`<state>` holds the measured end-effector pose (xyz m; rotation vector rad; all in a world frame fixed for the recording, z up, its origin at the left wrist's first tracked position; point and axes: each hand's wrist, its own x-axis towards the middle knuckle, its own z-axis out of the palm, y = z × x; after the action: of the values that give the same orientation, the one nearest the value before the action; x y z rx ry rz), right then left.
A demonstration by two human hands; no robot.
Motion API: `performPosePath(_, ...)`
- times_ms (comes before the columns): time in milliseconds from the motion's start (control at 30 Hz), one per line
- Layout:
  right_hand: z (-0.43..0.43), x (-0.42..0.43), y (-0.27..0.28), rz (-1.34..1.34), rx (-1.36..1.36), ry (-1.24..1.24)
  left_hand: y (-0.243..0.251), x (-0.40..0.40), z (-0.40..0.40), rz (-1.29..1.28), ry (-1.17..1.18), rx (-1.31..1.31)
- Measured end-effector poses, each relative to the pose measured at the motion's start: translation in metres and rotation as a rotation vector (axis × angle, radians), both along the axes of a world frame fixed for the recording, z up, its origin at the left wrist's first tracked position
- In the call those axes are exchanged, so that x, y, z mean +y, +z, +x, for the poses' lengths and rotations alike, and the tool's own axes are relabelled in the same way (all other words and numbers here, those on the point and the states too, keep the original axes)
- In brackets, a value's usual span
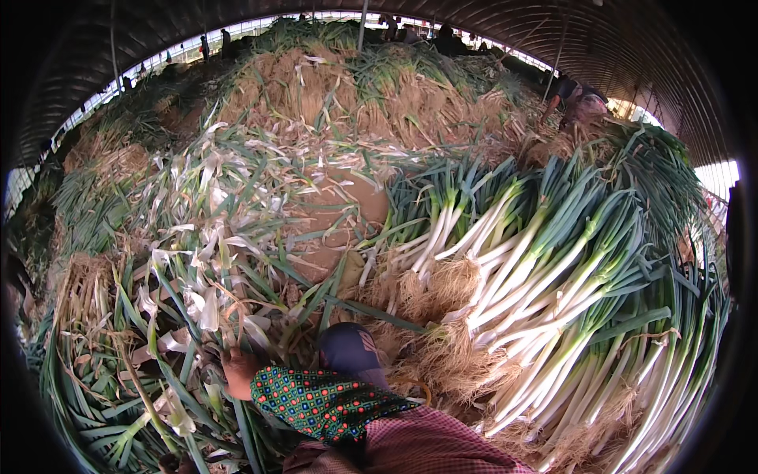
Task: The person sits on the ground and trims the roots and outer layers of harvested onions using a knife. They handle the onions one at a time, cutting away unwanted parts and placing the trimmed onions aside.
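My right hand [238,373], in a green sleeve with a coloured pattern, reaches left into a heap of leek or Welsh onion leaves and peelings [204,308]. Its fingertips are among dark stalks, and its grip is hidden. At the bottom left edge, dark fingers that seem to be my left hand [172,463] show partly beside green leaves; what they hold cannot be told. On the right lie long leeks or Welsh onions [533,278] with white shafts, green tops and bushy roots [456,284]. A checked pink garment [426,441] covers my lap.
A rounded navy covering [349,349] is just above my sleeve. Bare brown ground [337,219] shows between the heaps. Rooty bundles [296,89] are piled behind. A co-worker [577,101] bends over at the upper right; more people [225,41] are far back beneath the arched roof.
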<state>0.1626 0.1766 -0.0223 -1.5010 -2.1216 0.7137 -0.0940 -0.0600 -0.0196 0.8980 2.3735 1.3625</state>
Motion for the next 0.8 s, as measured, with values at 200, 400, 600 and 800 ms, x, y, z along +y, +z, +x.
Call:
performPosePath(200, 0.035, 0.014, 0.011, -0.297, 0.395, 0.177, 0.141, 0.006, 0.098, 0.178, -0.159, -0.070)
performPosePath(400, 0.064, -0.011, 0.052, -0.267, 0.399, 0.216, 0.072, 0.030, 0.091, 0.296, -0.313, 0.052)
performPosePath(600, 0.074, -0.018, 0.042, -0.185, 0.247, 0.141, -0.047, 0.028, 0.094, -0.269, -0.291, 0.701)
performPosePath(800, 0.082, -0.023, 0.051, -0.265, 0.164, 0.120, -0.008, 0.032, 0.084, -0.100, -0.317, 0.220)
